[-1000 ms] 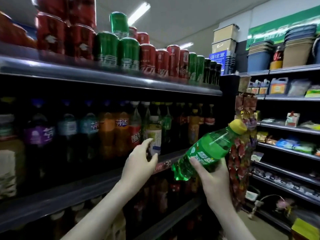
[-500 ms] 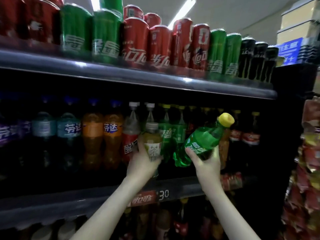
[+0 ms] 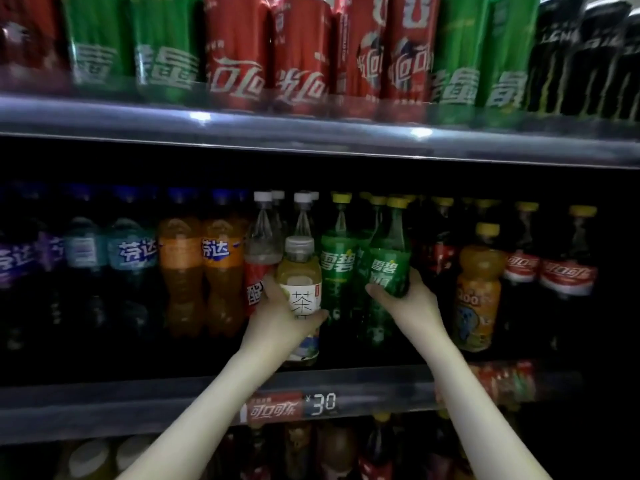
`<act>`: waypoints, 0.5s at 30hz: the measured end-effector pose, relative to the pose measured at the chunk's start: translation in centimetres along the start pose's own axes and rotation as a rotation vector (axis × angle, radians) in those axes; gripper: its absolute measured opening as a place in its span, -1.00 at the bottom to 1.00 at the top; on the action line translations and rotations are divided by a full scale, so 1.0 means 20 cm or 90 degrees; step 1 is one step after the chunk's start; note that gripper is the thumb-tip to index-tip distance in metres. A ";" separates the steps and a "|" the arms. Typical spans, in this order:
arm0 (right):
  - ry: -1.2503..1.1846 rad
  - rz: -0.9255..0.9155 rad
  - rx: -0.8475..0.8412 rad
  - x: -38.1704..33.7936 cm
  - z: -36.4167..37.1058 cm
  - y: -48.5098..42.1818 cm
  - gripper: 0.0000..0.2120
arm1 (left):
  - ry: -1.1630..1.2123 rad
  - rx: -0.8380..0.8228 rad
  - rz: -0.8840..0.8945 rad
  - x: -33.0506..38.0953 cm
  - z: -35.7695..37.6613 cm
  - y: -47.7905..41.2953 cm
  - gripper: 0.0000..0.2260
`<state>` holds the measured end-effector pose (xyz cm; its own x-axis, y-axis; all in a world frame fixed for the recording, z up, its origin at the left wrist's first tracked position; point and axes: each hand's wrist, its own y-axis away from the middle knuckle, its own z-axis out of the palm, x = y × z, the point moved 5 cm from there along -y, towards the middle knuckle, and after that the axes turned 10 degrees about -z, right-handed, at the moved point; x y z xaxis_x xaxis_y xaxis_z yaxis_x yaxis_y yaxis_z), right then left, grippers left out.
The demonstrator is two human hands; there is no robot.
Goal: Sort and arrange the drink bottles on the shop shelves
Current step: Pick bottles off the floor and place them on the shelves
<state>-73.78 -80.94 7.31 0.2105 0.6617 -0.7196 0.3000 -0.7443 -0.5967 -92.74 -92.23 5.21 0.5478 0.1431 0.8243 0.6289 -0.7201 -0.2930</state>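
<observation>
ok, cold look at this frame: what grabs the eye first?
Two bare arms reaching into the middle shelf: the left hand wraps a pale tea bottle and the right hand grips a green soda bottle among its yellow-capped mates. Above, a row of red, green and black cans fills the top shelf.

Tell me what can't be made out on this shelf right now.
- Head view: tea bottle label is partly covered by the left hand.
- Green soda bottle: its base is hidden behind the right hand.
- Top-shelf cans: tops cut off by the frame edge, print motion-blurred.
</observation>
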 end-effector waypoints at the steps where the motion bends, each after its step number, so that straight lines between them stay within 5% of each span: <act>1: 0.004 0.000 -0.004 0.01 0.01 0.00 -0.38 | 0.001 0.000 0.002 0.00 0.00 0.00 -0.20; 7: 0.054 0.009 -0.037 0.01 0.04 0.03 -0.16 | 0.059 0.032 0.034 0.01 -0.02 0.05 -0.22; 12: 0.004 -0.105 0.113 -0.22 0.01 0.29 -0.10 | 0.156 0.070 0.133 0.07 -0.12 0.23 -0.24; 15: -0.160 -0.157 -0.050 -0.44 0.11 0.47 -0.18 | 0.184 0.033 0.197 0.12 -0.20 0.38 -0.21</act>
<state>-74.81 -94.02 7.31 -0.1095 0.7700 -0.6286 0.3863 -0.5497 -0.7406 -88.86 -100.18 6.85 0.5423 -0.2769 0.7933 0.4894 -0.6634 -0.5661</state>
